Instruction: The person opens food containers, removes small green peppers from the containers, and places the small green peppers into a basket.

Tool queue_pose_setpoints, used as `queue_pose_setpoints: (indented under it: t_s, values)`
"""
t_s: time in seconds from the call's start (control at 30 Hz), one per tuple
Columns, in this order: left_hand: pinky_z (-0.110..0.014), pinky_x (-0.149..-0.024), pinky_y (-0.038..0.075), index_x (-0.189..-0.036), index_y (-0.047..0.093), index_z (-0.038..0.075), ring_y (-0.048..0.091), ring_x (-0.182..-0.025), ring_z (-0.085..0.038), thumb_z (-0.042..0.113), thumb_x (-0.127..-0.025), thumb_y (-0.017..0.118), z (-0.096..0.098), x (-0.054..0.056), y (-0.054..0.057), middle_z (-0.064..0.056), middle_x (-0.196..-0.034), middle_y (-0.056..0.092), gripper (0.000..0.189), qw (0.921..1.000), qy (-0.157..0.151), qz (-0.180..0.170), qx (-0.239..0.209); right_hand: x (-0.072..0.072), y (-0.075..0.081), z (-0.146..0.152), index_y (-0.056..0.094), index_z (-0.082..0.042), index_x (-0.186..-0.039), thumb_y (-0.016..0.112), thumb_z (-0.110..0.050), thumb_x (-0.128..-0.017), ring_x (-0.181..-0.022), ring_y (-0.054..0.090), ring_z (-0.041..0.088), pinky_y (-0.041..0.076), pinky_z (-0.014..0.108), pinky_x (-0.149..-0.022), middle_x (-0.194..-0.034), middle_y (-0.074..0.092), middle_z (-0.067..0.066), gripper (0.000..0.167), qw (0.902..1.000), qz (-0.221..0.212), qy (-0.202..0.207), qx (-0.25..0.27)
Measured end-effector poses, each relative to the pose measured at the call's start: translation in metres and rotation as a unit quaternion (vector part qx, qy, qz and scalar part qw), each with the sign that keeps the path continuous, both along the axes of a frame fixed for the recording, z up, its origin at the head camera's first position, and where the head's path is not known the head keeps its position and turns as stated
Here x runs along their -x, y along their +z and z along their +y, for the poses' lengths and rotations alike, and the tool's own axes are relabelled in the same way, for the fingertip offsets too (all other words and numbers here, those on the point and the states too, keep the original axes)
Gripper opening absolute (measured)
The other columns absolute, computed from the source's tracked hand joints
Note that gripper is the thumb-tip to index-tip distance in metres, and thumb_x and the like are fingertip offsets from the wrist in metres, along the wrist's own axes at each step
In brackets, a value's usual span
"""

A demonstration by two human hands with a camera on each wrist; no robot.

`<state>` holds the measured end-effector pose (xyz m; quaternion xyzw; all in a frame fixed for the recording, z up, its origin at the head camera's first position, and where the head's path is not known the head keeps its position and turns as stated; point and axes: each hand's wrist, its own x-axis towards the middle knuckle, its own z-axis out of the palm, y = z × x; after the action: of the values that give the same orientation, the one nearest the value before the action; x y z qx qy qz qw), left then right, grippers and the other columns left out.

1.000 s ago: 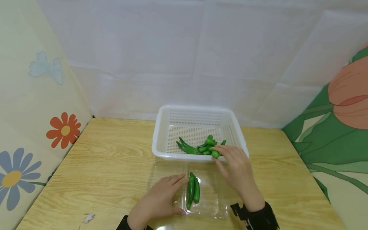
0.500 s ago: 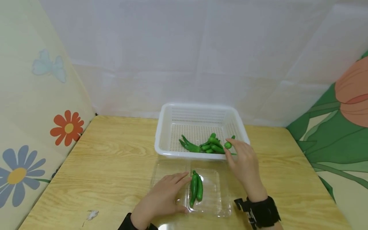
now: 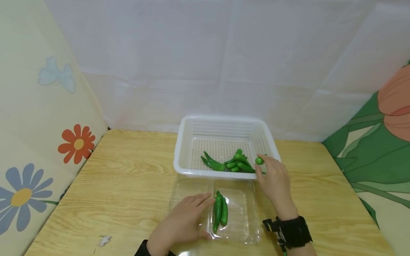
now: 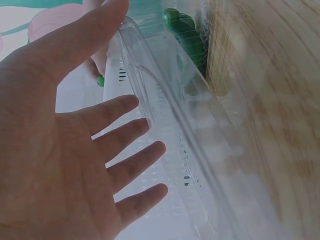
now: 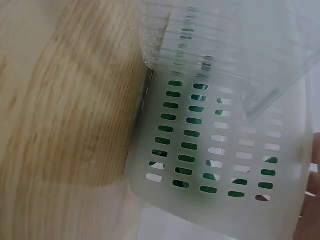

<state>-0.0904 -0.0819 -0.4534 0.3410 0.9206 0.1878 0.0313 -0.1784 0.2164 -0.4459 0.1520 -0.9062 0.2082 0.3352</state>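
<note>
My right hand (image 3: 274,179) reaches over the front right rim of a white plastic basket (image 3: 178,153). It pinches a green pepper (image 3: 259,160), seen end-on, between thumb and fingers. Beside it, a heap of green peppers (image 3: 241,161) lies along the basket's front. In front of the basket stands a clear plastic container (image 3: 240,224), its two halves side by side. Two long green peppers (image 3: 220,213) lie in the right half. My left hand (image 3: 184,220) spreads over the left half. In the left wrist view, its straight fingers (image 4: 135,167) reach the container's clear edge.
Light wooden table (image 3: 128,177) surrounds both containers. A white cloth wall (image 3: 153,71) rises behind, with flower-printed panels (image 3: 29,117) at the sides. A pale worn patch (image 3: 104,240) marks the table at front left. In the right wrist view, peppers show green through the basket's slots.
My right hand has shifted right inside the basket with the pinched pepper, away from the heap. My left hand has kept its place by the container. The camera view has moved slightly.
</note>
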Motion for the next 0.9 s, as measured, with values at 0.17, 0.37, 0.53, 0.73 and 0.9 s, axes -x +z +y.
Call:
queue_pose_setpoints:
  t_s: [0.17, 0.37, 0.53, 0.73, 0.9]
  values:
    - [-0.045, -0.114, 0.034, -0.148, 0.045, 0.016, 0.043, -0.137, -0.023, 0.054, -0.071, 0.082, 0.0002, -0.0014, -0.0005, -0.002, -0.155, 0.04, 0.094, 1.0, 0.0, 0.002, 0.0, 0.0005, 0.0007, -0.0013, 0.065, 0.008, -0.117, 0.072, -0.002, -0.085, -0.099, 0.064, 0.046, 0.051, 0.059, -0.085, -0.11, 0.067, 0.029, 0.034, 0.9995, -0.024, -0.015, 0.011]
    - [-0.045, -0.115, 0.034, -0.148, 0.045, 0.016, 0.041, -0.138, -0.022, 0.053, -0.071, 0.082, 0.0001, -0.0017, -0.0002, -0.002, -0.155, 0.039, 0.094, 1.0, -0.003, 0.0, 0.002, -0.002, 0.0031, -0.0025, 0.065, 0.007, -0.118, 0.07, 0.0, -0.086, -0.1, 0.063, 0.046, 0.05, 0.058, -0.087, -0.111, 0.068, 0.027, 0.033, 0.9988, -0.038, -0.028, 0.016]
    - [-0.046, -0.115, 0.033, -0.149, 0.044, 0.015, 0.04, -0.139, -0.022, 0.053, -0.072, 0.082, 0.0007, -0.0014, 0.0004, -0.002, -0.155, 0.039, 0.094, 0.9999, -0.001, -0.009, 0.005, -0.0026, 0.004, -0.0019, 0.067, 0.006, -0.116, 0.069, 0.003, -0.086, -0.1, 0.063, 0.045, 0.05, 0.058, -0.087, -0.109, 0.069, 0.025, 0.031, 0.999, -0.028, -0.026, 0.023]
    - [-0.046, -0.115, 0.033, -0.149, 0.044, 0.016, 0.041, -0.138, -0.023, 0.053, -0.072, 0.082, 0.0009, -0.0004, 0.0016, -0.003, -0.155, 0.039, 0.094, 0.9998, 0.002, -0.014, 0.011, -0.0021, 0.0036, -0.0013, 0.068, 0.005, -0.112, 0.07, 0.003, -0.085, -0.099, 0.063, 0.046, 0.049, 0.059, -0.087, -0.108, 0.069, 0.026, 0.028, 0.9992, -0.02, -0.022, 0.029]
    - [-0.045, -0.114, 0.034, -0.149, 0.044, 0.016, 0.042, -0.138, -0.023, 0.053, -0.072, 0.082, 0.001, -0.0003, 0.0021, -0.003, -0.155, 0.039, 0.093, 0.9999, 0.003, -0.012, 0.013, -0.0021, 0.0021, 0.0002, 0.068, 0.005, -0.11, 0.07, 0.004, -0.084, -0.099, 0.063, 0.044, 0.05, 0.058, -0.087, -0.107, 0.069, 0.025, 0.027, 0.9996, -0.002, -0.009, 0.028]
